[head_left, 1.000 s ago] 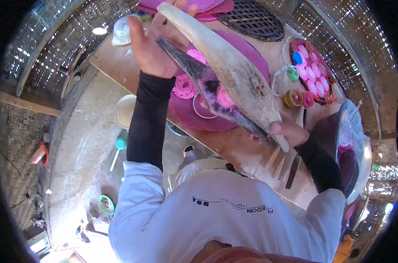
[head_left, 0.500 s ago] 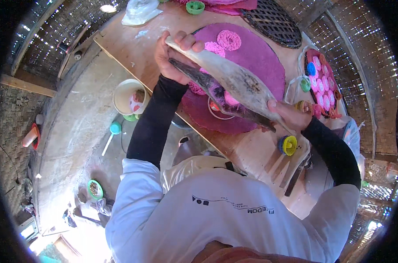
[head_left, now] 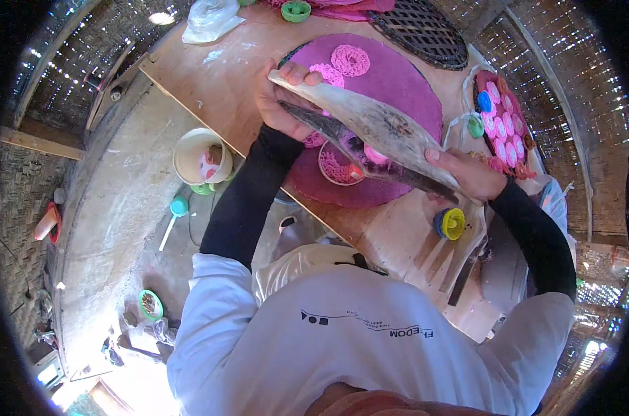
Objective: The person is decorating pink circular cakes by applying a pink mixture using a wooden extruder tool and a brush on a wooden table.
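Both my hands grip a long wooden noodle press [head_left: 380, 121] made of two flat, worn boards, the upper one pale and the lower one dark. My left hand [head_left: 283, 100] wraps round its far left end, and my right hand [head_left: 470, 173] closes on the near right end. Pink dough [head_left: 375, 154] shows between the boards. Beneath the press, a small round mould [head_left: 340, 166] with pink strands inside rests on a large round purple mat [head_left: 404, 76]. Two pink noodle rounds [head_left: 350, 60] lie at the mat's far side; another is partly hidden behind my left hand.
A tray of pink rounds [head_left: 503, 128] stands at the right, with blue and green cups on its edge. Stacked yellow and blue cups [head_left: 453, 224] sit near the table's front. A woven black tray [head_left: 425, 31] lies at the back. Left of the table stands a white bucket [head_left: 186, 159].
The press and both hands have shifted slightly right and nearer relative to the mat. More of the mould and its pink strands now shows below the boards.
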A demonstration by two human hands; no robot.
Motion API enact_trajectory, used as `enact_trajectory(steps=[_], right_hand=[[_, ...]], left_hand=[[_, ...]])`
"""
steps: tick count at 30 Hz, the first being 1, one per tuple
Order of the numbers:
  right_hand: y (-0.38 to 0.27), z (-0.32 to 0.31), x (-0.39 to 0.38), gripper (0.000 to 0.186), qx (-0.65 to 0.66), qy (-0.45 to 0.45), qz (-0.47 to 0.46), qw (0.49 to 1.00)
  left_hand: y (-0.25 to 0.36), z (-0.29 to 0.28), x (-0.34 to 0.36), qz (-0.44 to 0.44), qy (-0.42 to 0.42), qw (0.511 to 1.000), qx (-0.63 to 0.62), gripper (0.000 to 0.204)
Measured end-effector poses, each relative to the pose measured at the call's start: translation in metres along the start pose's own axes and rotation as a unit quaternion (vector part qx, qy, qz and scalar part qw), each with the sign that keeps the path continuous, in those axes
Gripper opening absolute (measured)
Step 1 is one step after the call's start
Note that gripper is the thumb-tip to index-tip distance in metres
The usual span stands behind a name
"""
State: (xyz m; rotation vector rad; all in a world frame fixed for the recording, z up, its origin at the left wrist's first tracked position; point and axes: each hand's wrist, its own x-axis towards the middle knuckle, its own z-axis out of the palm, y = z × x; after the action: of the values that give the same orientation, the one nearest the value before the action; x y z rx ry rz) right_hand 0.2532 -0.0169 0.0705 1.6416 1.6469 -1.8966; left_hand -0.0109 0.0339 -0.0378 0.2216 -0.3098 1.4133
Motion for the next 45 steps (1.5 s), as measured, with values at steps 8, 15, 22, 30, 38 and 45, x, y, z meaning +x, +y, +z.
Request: enact_trajectory(steps=[8, 15, 22, 30, 38, 45], right_hand=[[-0.009, 0.004, 0.009, 0.061, -0.202, 0.166, -0.029, 0.965], [-0.011, 0.028, 0.036, 0.069, -0.163, 0.198, -0.132, 0.957], [-0.012, 0.030, 0.011, 0.060, -0.081, 0.102, -0.032, 0.991], [-0.004, 0.007, -0.015, 0.056, -0.136, 0.204, -0.106, 0.964], [-0.021, 0.044, 0.026, 0.056, 0.312, -0.016, -0.301, 0.901], [0.014, 0.073, 0.097, 0.090, -0.397, 0.339, -0.382, 0.763]], left_hand=[[0.015, -0.015, 0.018, 0.001, -0.081, 0.996, -0.023, 0.025], [0.049, -0.006, 0.005, -0.007, -0.063, 0.998, -0.007, 0.025], [0.022, -0.015, -0.018, 0.066, 0.050, 0.996, 0.019, 0.027], [-0.002, 0.032, -0.004, -0.001, 0.034, 0.983, 0.178, 0.078], [-0.009, 0.059, -0.010, 0.129, -0.203, 0.537, 0.809, 0.053], [0.010, 0.078, -0.027, 0.193, 0.035, 0.600, 0.775, 0.033]])
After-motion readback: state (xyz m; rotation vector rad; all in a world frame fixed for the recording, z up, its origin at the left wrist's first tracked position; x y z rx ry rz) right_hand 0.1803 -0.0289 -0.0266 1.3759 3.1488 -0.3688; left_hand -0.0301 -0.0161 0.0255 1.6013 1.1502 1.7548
